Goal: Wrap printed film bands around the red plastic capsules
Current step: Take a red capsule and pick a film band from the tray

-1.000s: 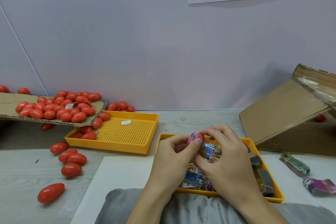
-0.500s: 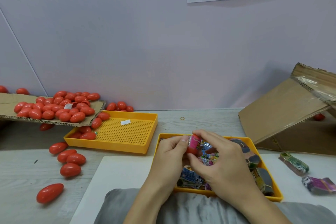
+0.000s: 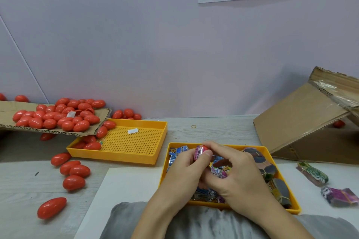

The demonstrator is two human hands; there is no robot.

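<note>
Both hands meet over the near yellow tray (image 3: 266, 150), which holds loose printed film bands (image 3: 177, 151). My left hand (image 3: 184, 169) and my right hand (image 3: 235, 172) together pinch one red capsule (image 3: 201, 151) with a pink printed band around it. The capsule's red tip shows above the band; its lower part is hidden by fingers. Many bare red capsules (image 3: 56, 116) lie heaped on a cardboard flap at the left.
A second yellow perforated tray (image 3: 134, 141) sits behind left, with capsules spilling into its corner. Loose capsules (image 3: 74, 170) lie on the table at left. A tilted cardboard box (image 3: 303, 122) stands at right. Bundled bands (image 3: 312, 173) lie right of the near tray.
The capsule has sunk lower over the tray and the pink band now covers more of it. Both hands stayed closed around it, turning slightly.
</note>
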